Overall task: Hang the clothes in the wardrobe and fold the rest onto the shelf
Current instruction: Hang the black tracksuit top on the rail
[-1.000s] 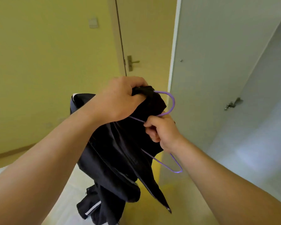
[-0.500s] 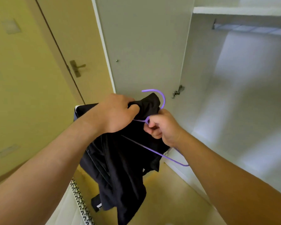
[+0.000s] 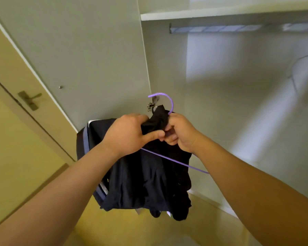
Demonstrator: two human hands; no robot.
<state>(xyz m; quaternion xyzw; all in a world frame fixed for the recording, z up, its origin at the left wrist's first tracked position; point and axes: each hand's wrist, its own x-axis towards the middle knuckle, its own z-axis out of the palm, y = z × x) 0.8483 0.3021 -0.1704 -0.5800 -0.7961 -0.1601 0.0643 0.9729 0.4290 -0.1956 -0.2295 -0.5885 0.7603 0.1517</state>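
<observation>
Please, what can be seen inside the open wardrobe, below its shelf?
Under the shelf runs a hanging rail. At the far right a blurred pale hanger seems to hang. The black garment on its purple hanger and the right arm cover the wardrobe's lower part.

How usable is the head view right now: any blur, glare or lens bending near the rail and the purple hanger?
Head view: the left hand, right hand, purple hanger and black garment are fairly sharp; in its upper right the rail and a bare hanger are motion-smeared; the back wall is washed out bright; the wide lens bows the wardrobe door edge.
</observation>
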